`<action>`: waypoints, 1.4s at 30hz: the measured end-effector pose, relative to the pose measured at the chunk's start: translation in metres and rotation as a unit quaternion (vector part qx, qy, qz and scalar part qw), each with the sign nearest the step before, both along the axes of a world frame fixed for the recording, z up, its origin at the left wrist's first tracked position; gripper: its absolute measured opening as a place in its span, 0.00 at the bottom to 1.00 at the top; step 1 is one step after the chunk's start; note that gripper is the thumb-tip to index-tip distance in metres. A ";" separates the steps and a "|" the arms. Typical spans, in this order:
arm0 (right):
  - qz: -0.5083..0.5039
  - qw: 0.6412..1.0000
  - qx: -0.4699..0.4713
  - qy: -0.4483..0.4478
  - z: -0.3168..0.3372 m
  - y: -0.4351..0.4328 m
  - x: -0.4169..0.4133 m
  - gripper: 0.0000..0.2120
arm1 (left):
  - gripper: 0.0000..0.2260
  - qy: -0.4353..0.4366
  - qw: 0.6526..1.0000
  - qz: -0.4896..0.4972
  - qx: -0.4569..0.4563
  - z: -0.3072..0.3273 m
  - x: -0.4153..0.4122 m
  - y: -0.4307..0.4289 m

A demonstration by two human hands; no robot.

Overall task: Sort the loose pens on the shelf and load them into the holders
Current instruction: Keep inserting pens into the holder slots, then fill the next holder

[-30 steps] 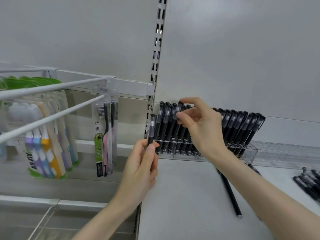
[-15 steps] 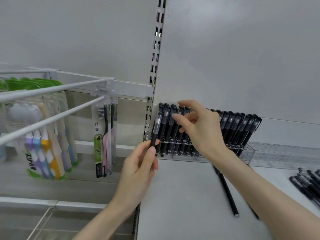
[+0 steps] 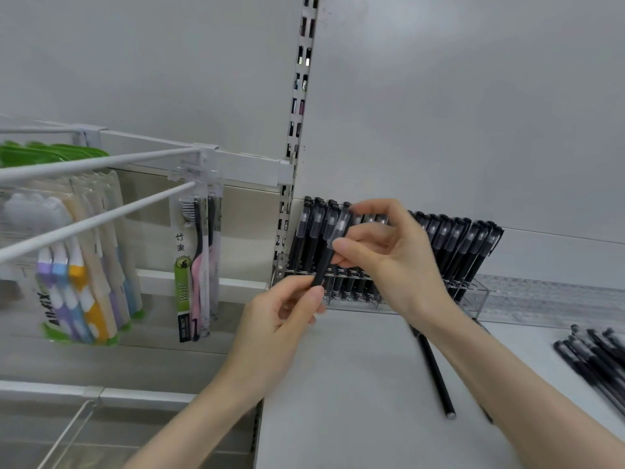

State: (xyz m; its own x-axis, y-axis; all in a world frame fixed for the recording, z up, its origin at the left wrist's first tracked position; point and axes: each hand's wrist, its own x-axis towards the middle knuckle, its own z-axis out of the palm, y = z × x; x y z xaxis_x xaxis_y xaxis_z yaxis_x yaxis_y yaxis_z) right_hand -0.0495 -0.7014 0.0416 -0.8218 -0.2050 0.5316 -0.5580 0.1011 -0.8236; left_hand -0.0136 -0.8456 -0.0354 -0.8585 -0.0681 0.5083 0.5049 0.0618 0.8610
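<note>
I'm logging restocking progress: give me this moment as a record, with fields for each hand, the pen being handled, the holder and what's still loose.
left hand: pinches the lower end of the held pen
right hand: pinches the same pen near its cap
held pen: tilted, in front of the holder, not yet slotted
holder: clear rack at the shelf's back, black pens standing in it
loose pens: pile at the shelf's right; single pen lying under the right forearm
left of shelf: toothbrush packs hanging
</note>
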 end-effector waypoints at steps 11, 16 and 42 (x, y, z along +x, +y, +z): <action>-0.162 0.977 0.004 0.137 0.016 0.013 -0.019 0.16 | 0.23 0.049 0.959 0.213 -0.183 -0.012 -0.042 -0.016; -0.173 0.973 0.016 0.155 0.008 0.006 -0.025 0.15 | 0.17 0.058 0.956 0.241 -0.159 -0.015 -0.050 -0.013; -0.187 0.956 0.204 0.102 -0.007 0.002 -0.026 0.16 | 0.14 0.035 0.936 0.271 -0.221 0.001 -0.049 -0.021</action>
